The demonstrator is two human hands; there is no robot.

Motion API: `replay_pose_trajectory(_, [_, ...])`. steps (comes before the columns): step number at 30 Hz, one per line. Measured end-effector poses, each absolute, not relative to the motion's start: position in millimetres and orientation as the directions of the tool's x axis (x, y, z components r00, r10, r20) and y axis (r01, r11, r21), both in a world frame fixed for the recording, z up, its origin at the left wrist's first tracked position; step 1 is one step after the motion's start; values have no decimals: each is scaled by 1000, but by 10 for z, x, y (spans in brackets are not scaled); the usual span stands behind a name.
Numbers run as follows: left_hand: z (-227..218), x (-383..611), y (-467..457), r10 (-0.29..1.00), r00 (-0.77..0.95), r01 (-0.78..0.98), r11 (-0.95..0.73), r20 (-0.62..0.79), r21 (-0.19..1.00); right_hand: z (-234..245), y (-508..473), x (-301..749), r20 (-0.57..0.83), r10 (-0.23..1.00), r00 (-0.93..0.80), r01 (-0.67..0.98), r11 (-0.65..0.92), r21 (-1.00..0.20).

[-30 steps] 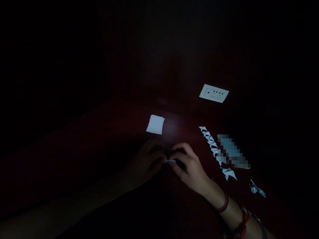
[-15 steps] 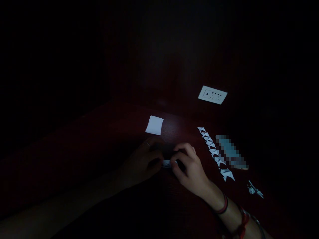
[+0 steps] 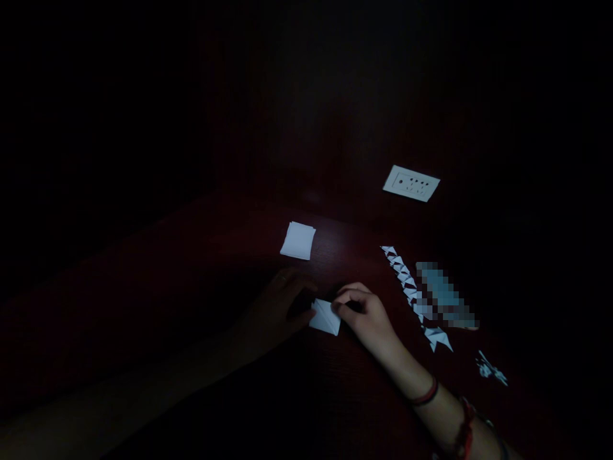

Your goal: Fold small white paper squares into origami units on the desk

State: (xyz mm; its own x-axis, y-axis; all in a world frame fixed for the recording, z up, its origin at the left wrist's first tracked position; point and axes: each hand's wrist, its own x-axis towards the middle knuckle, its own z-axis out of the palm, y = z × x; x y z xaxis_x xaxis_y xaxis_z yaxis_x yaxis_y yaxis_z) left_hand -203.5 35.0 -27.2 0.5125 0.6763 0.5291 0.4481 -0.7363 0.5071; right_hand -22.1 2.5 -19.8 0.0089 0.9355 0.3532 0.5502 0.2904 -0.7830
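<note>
A small white square of paper (image 3: 325, 317) with a diagonal crease lies between my hands, low over the dark red table. My right hand (image 3: 366, 313) pinches its upper right edge between thumb and fingers. From the other side, my left hand (image 3: 287, 306), mostly in shadow, has its thumb at the paper's left edge with the fingers curled behind. Farther back rests a stack of white paper squares (image 3: 297, 241). To the right runs a slanting row of folded white paper pieces (image 3: 405, 279).
Beside the row lies a blurred flat object (image 3: 447, 294) with a bluish face. Nearer on the right is a small pile of white scraps (image 3: 491, 368). A white socket plate (image 3: 412, 183) is on the back wall. The surroundings are very dark.
The paper, seen before as a narrow strip mostly covered by my fingers, now shows its wide creased face. My right hand has shifted slightly to the right.
</note>
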Motion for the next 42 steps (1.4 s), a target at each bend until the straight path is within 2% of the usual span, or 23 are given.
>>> replay_pose_trajectory(6, [-291,-2008,342,596,660,480,-803,457,355,-228,-29,-255,365,922,-129,755,330,-566])
replay_pose_trajectory(10, [-354,-2047,338,532,738,462,-847,415,265,-194,-31,-175,327,897,-297,771,428,-472])
replay_pose_trajectory(15, [-391,-2140,342,481,786,439,-877,388,197,-108,-36,-57,204,840,-502,717,537,-444])
replay_pose_trajectory(18, [-396,-2157,374,463,801,435,-886,381,161,-114,-34,-45,189,836,-515,704,538,-463])
replay_pose_trajectory(23, [-414,-2146,432,465,807,450,-883,365,130,-174,-3,-68,191,866,-463,672,483,-561])
replay_pose_trajectory(28, [-458,-2149,445,519,755,498,-851,401,165,-197,23,-88,225,883,-411,643,456,-615])
replay_pose_trajectory(38, [-509,-2098,453,566,666,418,-823,486,386,-210,6,-125,232,905,-356,657,418,-627])
replay_pose_trajectory(42, [-474,-2092,439,588,658,400,-802,469,444,-216,14,-132,262,903,-341,650,428,-627])
